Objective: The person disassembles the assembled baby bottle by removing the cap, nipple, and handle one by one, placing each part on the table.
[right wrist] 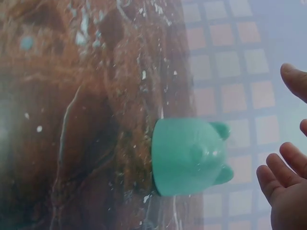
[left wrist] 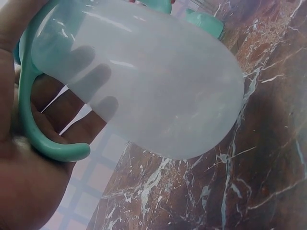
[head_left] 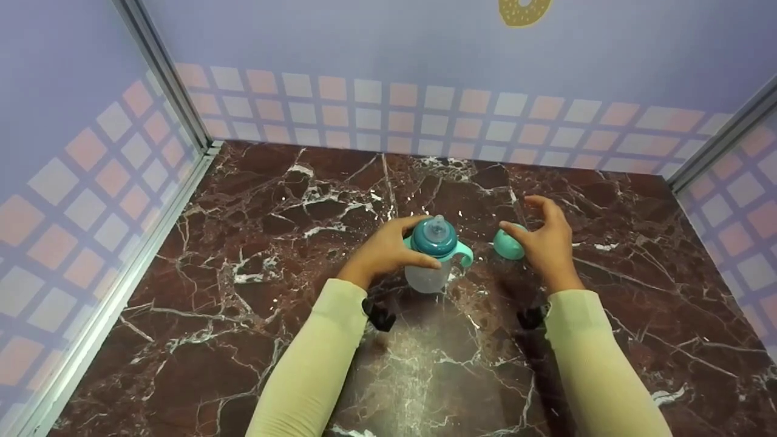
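Note:
A baby bottle [head_left: 428, 276] with a frosted body, dark teal collar and clear teat is in my left hand [head_left: 388, 249], whose thumb and fingers curl round it below the collar. Its mint handle [left wrist: 53, 143] curves past the palm in the left wrist view. To the right, a mint bottle cap [head_left: 508, 244] with two small ear-like bumps stands on the table, bumps up. My right hand [head_left: 549, 243] hovers beside the cap with thumb and fingers spread; the right wrist view shows a gap between these fingers and the cap [right wrist: 189, 157].
The table [head_left: 212, 364] is dark red marble with white veins. Behind it stands a lilac wall [head_left: 364, 36] with pink and white squares, and similar panels close off the left and right sides. A metal strip [head_left: 91, 340] runs along the left edge.

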A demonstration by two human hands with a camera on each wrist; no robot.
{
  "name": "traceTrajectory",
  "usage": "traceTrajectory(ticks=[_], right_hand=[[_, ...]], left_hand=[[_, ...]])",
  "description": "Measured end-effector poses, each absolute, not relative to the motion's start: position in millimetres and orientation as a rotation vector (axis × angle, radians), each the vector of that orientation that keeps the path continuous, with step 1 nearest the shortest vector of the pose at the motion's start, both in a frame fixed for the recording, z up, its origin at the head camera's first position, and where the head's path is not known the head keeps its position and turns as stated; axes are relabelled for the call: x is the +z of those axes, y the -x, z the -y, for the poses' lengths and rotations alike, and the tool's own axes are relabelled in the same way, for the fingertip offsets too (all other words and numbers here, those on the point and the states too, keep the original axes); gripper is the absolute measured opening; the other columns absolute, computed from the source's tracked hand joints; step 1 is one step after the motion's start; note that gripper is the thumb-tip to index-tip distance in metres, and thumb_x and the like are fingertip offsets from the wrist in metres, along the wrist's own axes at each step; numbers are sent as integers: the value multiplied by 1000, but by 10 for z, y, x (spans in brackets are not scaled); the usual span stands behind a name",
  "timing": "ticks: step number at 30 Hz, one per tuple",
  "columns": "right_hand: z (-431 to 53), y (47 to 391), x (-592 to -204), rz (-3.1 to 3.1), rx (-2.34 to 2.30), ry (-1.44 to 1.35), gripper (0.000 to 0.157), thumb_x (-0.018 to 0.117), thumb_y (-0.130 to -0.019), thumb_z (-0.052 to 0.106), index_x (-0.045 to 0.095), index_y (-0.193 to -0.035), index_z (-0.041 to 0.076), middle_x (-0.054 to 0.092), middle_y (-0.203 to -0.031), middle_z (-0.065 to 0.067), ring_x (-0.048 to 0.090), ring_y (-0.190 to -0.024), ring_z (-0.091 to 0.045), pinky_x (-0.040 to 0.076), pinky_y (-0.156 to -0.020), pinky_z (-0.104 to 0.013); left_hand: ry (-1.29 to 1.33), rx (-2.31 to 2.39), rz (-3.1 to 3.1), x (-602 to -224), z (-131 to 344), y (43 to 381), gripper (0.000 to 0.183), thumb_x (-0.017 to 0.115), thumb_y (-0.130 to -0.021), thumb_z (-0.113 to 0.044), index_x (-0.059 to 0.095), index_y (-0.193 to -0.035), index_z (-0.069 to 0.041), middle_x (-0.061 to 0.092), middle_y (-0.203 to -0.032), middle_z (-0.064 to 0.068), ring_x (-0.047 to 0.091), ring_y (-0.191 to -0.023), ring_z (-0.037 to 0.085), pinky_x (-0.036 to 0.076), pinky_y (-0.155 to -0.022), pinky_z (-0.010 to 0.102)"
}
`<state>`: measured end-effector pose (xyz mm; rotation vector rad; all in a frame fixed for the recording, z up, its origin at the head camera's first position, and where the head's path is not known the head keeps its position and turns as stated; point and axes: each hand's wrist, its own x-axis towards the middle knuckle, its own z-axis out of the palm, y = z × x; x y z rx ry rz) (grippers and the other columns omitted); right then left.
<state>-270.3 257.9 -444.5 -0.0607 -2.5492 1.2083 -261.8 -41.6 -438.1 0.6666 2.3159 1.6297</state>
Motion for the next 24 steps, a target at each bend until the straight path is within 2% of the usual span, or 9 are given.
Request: traceTrajectory(ticks=[4,9,17,24], right_hand=[[-2547,2672,-4394,2545,1225,38,75,81,-74,44,51,-135,13,53,-136,-10,47,-129,-30,39,-107,-50],[-2508,2629,-4328,2531,1257,4,76,81,-73,45,51,-136,14,53,-137,-9,47,-131,-30,38,-108,-50],[-2451,2545,-4268,2523,1304,-35,75,80,-75,45,49,-138,17,52,-138,-7,47,-129,-27,41,-103,-51],[-2419,2472,-4214,2534,1349,-61,80,79,-73,51,48,-139,20,53,-138,-8,47,-130,-26,42,-102,-51]], left_hand=[[-669,1644,-2299,-4373,418,2613,90,92,-62,-33,50,-141,-23,62,-130,-6,54,-125,12,41,-109,35],[-676,1640,-2306,-4367,418,2610,90,91,-62,-33,50,-141,-22,61,-131,-4,54,-125,15,41,-110,38],[-695,1654,-2289,-4366,414,2601,89,91,-63,-33,50,-141,-21,62,-131,-3,54,-125,15,41,-109,38],[-703,1651,-2305,-4360,404,2596,87,91,-63,-32,52,-140,-22,63,-128,-5,56,-123,13,42,-108,36]])
